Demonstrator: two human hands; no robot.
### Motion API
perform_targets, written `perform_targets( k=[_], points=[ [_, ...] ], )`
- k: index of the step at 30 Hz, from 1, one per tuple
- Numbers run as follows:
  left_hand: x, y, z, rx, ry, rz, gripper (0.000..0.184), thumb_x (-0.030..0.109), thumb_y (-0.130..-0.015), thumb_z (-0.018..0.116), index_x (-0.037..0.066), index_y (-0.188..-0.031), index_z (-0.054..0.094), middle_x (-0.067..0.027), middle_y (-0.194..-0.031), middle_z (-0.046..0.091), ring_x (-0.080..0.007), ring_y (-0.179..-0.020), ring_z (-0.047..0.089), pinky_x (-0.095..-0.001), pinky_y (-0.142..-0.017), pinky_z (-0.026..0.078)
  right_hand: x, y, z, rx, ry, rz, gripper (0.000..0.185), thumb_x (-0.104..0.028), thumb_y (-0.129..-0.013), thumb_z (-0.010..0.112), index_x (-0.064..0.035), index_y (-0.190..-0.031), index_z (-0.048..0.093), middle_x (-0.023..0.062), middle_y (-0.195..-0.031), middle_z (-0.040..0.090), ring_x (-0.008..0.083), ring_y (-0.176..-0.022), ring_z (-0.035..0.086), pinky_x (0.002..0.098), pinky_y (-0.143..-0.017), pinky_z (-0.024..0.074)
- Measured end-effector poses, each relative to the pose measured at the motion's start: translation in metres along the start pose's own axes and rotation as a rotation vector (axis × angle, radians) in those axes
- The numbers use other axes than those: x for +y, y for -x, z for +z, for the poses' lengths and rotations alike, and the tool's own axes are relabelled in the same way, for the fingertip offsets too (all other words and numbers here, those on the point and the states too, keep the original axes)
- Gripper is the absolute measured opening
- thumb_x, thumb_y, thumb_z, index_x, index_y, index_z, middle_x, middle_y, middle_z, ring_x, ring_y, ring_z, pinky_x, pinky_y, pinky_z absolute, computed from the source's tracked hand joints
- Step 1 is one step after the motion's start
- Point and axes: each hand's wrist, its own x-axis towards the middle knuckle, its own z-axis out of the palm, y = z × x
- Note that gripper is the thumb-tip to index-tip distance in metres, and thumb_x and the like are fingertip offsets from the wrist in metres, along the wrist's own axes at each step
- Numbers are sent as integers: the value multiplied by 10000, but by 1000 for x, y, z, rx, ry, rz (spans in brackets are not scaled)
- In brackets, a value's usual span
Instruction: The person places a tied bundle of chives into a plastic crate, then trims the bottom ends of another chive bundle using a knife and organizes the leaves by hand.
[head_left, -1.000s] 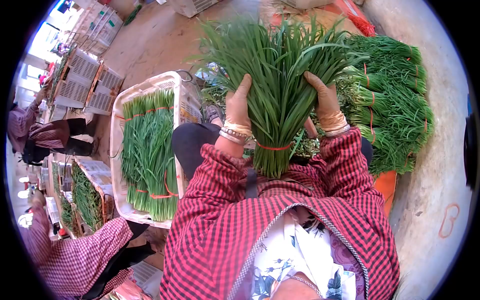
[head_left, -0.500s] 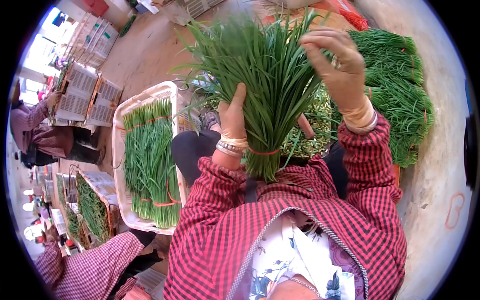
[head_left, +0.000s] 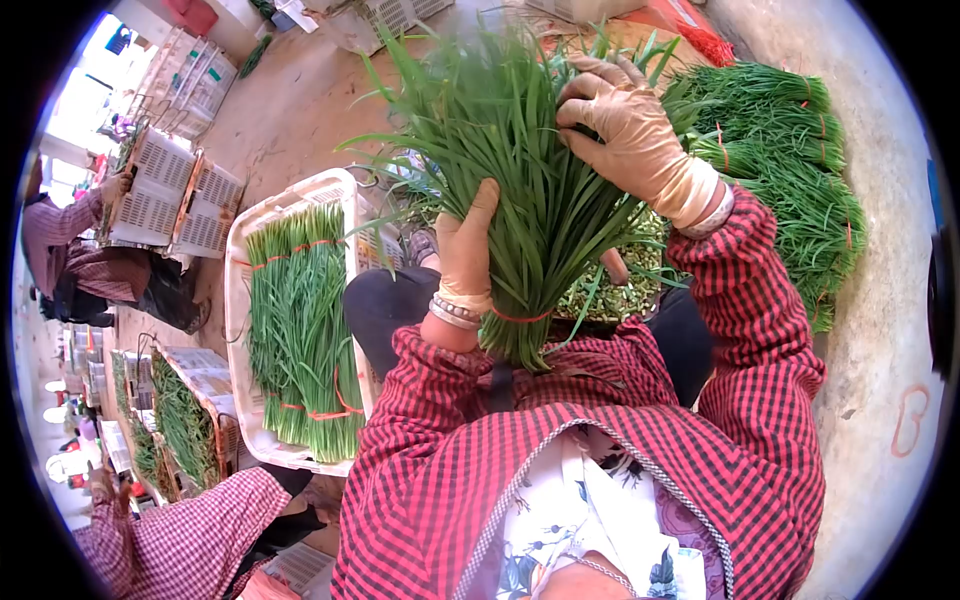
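An upright bundle of long green leaves [head_left: 530,220] stands at my lap, its stems down and bound by a red band near the base. My left hand [head_left: 466,245], gloved, is wrapped round its left side with the thumb in front. At the upper right of the bundle is my right hand [head_left: 625,135], also gloved, its fingers curled in among the leaves, the tips partly hidden. The leaf tops fan out and look blurred.
At left stands a white crate [head_left: 236,300] of banded bundles. More banded bundles [head_left: 790,180] are piled along the right wall. Two people in checked clothes, one [head_left: 80,250] beside stacked crates [head_left: 150,190], the other [head_left: 190,530] lower left. Loose trimmings [head_left: 640,280] lie beyond my lap.
My right hand let go of the bundle's right side, rose open, then moved left into the upper leaves with curled fingers. My left hand kept its hold as the bundle shifted slightly left.
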Motion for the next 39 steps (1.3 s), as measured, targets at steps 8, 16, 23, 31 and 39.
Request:
perform_targets(
  k=[8,16,23,31,39],
  points=[
    [-11,-5,-7,-69,-11,25,279,103,-933,616,1,-1192,594,-68,-1070,662,-176,-896,657,-292,-773,548,50,18,4,172,312,264,165,-189,-856,626,-79,-979,627,87,-976,621,273,-1035,580,410,-945,418],
    [-18,0,0,-76,-27,50,225,106,-942,620,13,-1146,632,-31,-1051,664,-109,-896,617,-253,-779,514,-36,-10,-28,44,-250,196,363,-239,-825,740,-101,-1151,661,67,-767,669,171,-675,648,304,-656,528],
    [-15,-4,-12,-80,-42,-25,261,97,-919,637,8,-1163,626,-71,-1054,677,-171,-881,660,-293,-771,547,-36,-1,-10,-245,-59,113,96,-153,-820,602,-100,-899,587,116,-750,652,321,-735,670,446,-635,528],
    [-15,-4,-19,-55,-47,-72,258,106,-902,654,-12,-1130,631,-95,-1028,685,-194,-836,676,-309,-724,561,73,32,-8,-187,431,375,185,-160,-888,609,-158,-1072,627,83,-740,652,284,-625,647,373,-572,524],
    [-18,-1,-12,-62,-140,-36,234,98,-917,648,-9,-1126,643,-44,-1021,678,-119,-840,632,-266,-740,525,-43,-28,-28,-15,62,-15,397,-231,-850,624,-191,-1243,584,80,-749,629,261,-639,654,367,-524,518]
  ],
)
